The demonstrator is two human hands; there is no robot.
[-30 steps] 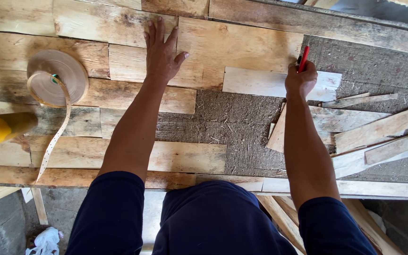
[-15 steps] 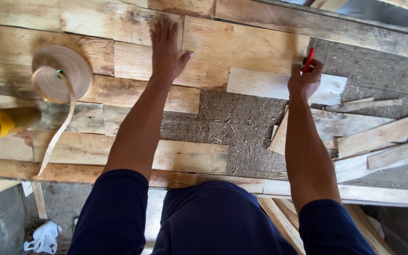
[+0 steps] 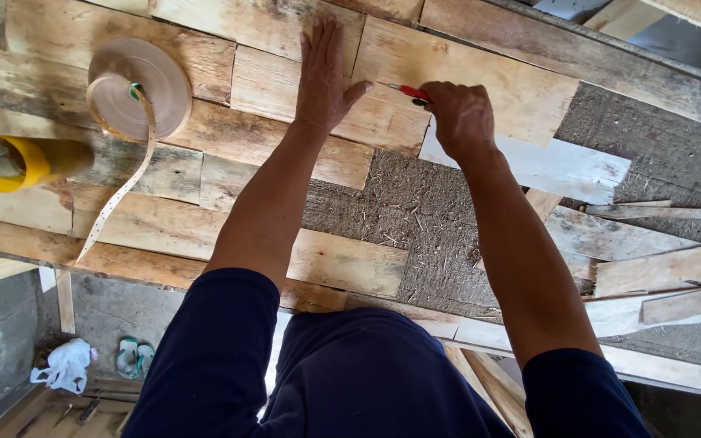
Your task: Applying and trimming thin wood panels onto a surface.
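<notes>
Head view, looking down over both forearms onto a patchwork surface (image 3: 204, 235) of rough wooden planks laid over coarse grey-brown fibre board (image 3: 415, 211).

Left hand (image 3: 324, 77): flat, palm down, fingers extended and together, thumb spread to the right. It presses on a pale plank (image 3: 464, 73) near the far side of the surface. Grip open, nothing held.

Right hand (image 3: 462, 116): closed in a fist around a red pencil (image 3: 407, 91). The pencil points left, its tip on the same pale plank, just beside the left thumb. Only the red front part shows; the rest is hidden in the fist. Whether the tip actually touches the wood is likely but not certain at this resolution.

A whitish plank (image 3: 553, 166) lies just beneath and to the right of the right hand, overlapping the fibre board.

Left side of the surface: a round reel of tan tape (image 3: 141, 85) lies flat, with a loose strip (image 3: 119, 199) trailing down toward the near edge. Near it, further left, a yellow cylindrical object (image 3: 18, 160) lies on its side.

Right side: several loose narrow offcuts (image 3: 651, 243) lie at angles.

Below the near edge, on the floor: a white crumpled bag (image 3: 66, 365) and a pair of sandals (image 3: 134, 357). Dark blue sleeves and trousers fill the lower frame.
</notes>
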